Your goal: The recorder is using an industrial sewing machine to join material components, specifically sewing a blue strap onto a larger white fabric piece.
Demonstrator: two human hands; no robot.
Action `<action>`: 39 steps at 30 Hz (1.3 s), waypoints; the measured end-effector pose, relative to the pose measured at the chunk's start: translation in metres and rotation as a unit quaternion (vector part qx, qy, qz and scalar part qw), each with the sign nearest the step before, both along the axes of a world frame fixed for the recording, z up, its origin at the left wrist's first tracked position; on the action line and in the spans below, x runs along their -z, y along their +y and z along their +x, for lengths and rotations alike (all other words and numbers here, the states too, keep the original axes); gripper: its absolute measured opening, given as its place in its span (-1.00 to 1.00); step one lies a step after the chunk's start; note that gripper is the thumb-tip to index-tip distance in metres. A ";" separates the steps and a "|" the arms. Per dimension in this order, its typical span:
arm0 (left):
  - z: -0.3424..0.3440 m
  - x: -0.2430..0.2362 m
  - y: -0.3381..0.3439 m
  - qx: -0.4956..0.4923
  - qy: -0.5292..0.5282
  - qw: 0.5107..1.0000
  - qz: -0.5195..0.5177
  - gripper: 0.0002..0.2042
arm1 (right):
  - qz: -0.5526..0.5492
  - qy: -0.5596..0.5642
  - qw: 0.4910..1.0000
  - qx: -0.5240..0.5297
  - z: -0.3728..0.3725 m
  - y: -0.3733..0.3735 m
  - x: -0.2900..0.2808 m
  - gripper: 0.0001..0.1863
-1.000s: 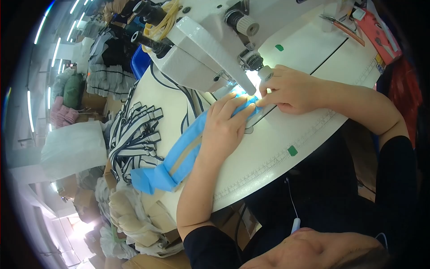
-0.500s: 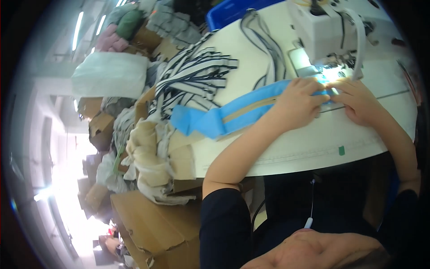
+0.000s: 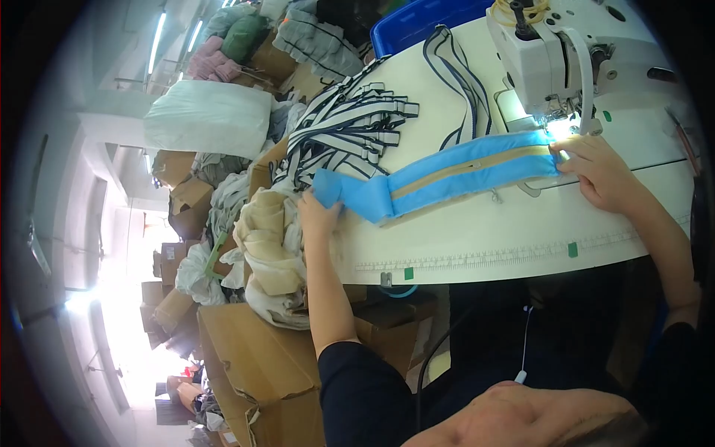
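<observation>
A long blue fabric strip (image 3: 439, 162) with a tan zipper (image 3: 469, 165) along its middle lies across the white table, folded over toward its left end. My left hand (image 3: 320, 214) grips that left end, the fingertips partly covered by cloth. At the other end, my right hand (image 3: 599, 175) pinches the strip's edge close to the lit needle area of a white sewing machine (image 3: 540, 63). The machine's head stands over the strip's right end. Whether the needle is in the cloth cannot be made out.
Behind the strip lie a heap of navy-and-white striped bands (image 3: 346, 127) and a looped striped band (image 3: 477, 104). A blue bin (image 3: 417, 26) stands at the far edge. Cream cloth (image 3: 264, 223) hangs by the table's left side, above a cardboard box (image 3: 261, 357). A ruler tape (image 3: 484, 255) runs along the front edge.
My left hand has left the needle area and moved far left to the strip's loose end. The strip's zippered middle is now uncovered. My right hand stays by the machine.
</observation>
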State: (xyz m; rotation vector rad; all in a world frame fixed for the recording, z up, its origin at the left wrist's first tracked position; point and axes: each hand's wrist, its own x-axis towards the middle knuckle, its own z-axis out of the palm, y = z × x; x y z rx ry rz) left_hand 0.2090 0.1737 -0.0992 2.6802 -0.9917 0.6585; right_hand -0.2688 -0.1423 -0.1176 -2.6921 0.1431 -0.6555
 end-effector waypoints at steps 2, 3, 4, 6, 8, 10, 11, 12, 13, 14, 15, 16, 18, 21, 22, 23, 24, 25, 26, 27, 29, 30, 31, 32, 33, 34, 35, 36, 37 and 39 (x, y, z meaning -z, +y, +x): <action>0.024 0.019 0.015 0.032 0.074 0.997 -0.004 -0.67 | 0.002 -0.002 1.000 0.001 -0.002 -0.001 0.002 -0.70; 0.026 0.014 0.008 -0.019 0.138 0.990 0.009 -0.73 | 0.006 -0.001 1.000 0.008 -0.004 -0.002 0.005 -0.70; 0.044 0.009 0.021 -0.024 0.133 0.991 0.003 -0.73 | 0.002 -0.006 1.000 0.002 -0.002 -0.001 0.002 -0.70; 0.077 -0.005 0.052 -0.078 0.132 0.977 -0.146 -0.68 | -0.007 -0.021 1.000 -0.016 0.002 0.002 -0.004 -0.71; 0.049 -0.055 0.004 0.017 0.327 0.801 -0.500 -0.72 | 0.004 -0.005 1.000 0.008 -0.004 -0.002 0.009 -0.71; 0.055 -0.118 0.018 0.112 0.363 0.692 -0.613 -0.72 | 0.004 -0.010 1.000 -0.005 -0.002 -0.002 0.008 -0.70; 0.058 -0.145 0.023 0.144 0.371 0.691 -0.604 -0.70 | 0.000 -0.008 1.000 0.001 -0.002 -0.002 0.008 -0.70; 0.056 -0.168 0.025 0.177 0.380 0.689 -0.592 -0.68 | -0.002 -0.005 1.000 0.009 -0.001 -0.003 0.009 -0.70; 0.044 -0.189 0.019 0.182 0.391 0.686 -0.587 -0.68 | -0.002 -0.006 1.000 0.006 0.001 -0.004 0.012 -0.70; 0.030 -0.210 0.012 0.189 0.402 0.682 -0.581 -0.68 | -0.004 -0.011 1.000 0.014 0.000 -0.003 0.014 -0.70; 0.021 -0.224 0.006 0.190 0.401 0.682 -0.582 -0.68 | -0.008 -0.016 1.000 0.022 -0.001 -0.004 0.015 -0.70; 0.014 -0.238 0.004 0.171 0.339 0.735 -0.562 -0.68 | -0.010 -0.018 1.000 0.020 -0.001 -0.004 0.014 -0.70; 0.007 -0.255 0.000 0.147 0.244 0.802 -0.524 -0.66 | -0.022 -0.027 0.999 0.015 0.000 -0.004 0.014 -0.69; -0.003 -0.260 -0.007 0.148 0.214 0.815 -0.518 -0.65 | -0.014 -0.015 1.000 0.013 -0.001 -0.005 0.014 -0.69; -0.007 -0.260 -0.008 0.163 0.207 0.811 -0.523 -0.63 | -0.015 -0.021 1.000 0.013 -0.001 -0.004 0.014 -0.69; -0.012 -0.260 -0.009 0.165 0.202 0.811 -0.523 -0.63 | -0.020 -0.025 0.999 0.011 0.000 -0.004 0.014 -0.69; -0.021 -0.259 -0.015 0.193 0.236 0.797 -0.522 -0.62 | -0.024 -0.029 0.999 0.010 -0.002 -0.004 0.015 -0.70; -0.033 -0.259 -0.021 0.221 0.265 0.781 -0.520 -0.60 | -0.026 -0.037 0.999 0.009 -0.002 -0.004 0.015 -0.70; -0.047 -0.253 -0.029 0.240 0.283 0.773 -0.515 -0.62 | -0.020 -0.031 0.999 0.013 -0.005 -0.003 0.014 -0.70; -0.059 -0.247 -0.038 0.254 0.278 0.795 -0.476 -0.64 | -0.013 -0.025 0.999 0.020 -0.006 -0.001 0.013 -0.71; -0.087 -0.229 -0.058 0.283 0.280 0.819 -0.414 -0.67 | -0.011 -0.030 0.999 0.016 -0.003 -0.002 0.012 -0.71; -0.100 -0.219 -0.066 0.301 0.290 0.821 -0.390 -0.68 | -0.009 -0.025 1.000 0.012 -0.006 -0.002 0.011 -0.71; -0.107 -0.213 -0.069 0.300 0.343 0.817 -0.353 -0.65 | -0.009 -0.023 1.000 0.016 -0.007 -0.002 0.013 -0.71; -0.115 -0.205 -0.076 0.302 0.348 0.815 -0.352 -0.65 | -0.014 -0.030 0.999 0.005 -0.003 -0.004 0.014 -0.71; -0.131 -0.200 -0.089 0.336 0.410 0.751 -0.394 -0.71 | -0.019 -0.033 0.999 0.001 -0.003 -0.003 0.013 -0.70; -0.144 -0.193 -0.102 0.361 0.475 0.679 -0.427 -0.76 | -0.026 -0.025 0.999 0.008 -0.006 -0.003 0.015 -0.71; -0.151 -0.187 -0.113 0.366 0.488 0.686 -0.397 -0.78 | -0.024 -0.020 0.999 0.010 -0.006 -0.003 0.014 -0.72; -0.155 -0.174 -0.120 0.371 0.509 0.672 -0.389 -0.78 | -0.027 -0.014 0.999 0.016 -0.009 -0.002 0.011 -0.72; -0.159 -0.160 -0.128 0.422 0.474 0.717 -0.289 -0.79 | -0.019 0.000 1.000 0.013 -0.006 -0.003 0.011 -0.72; -0.186 -0.136 -0.141 0.438 0.395 0.799 -0.120 -0.82 | -0.023 -0.007 1.000 -0.007 -0.003 -0.005 0.007 -0.70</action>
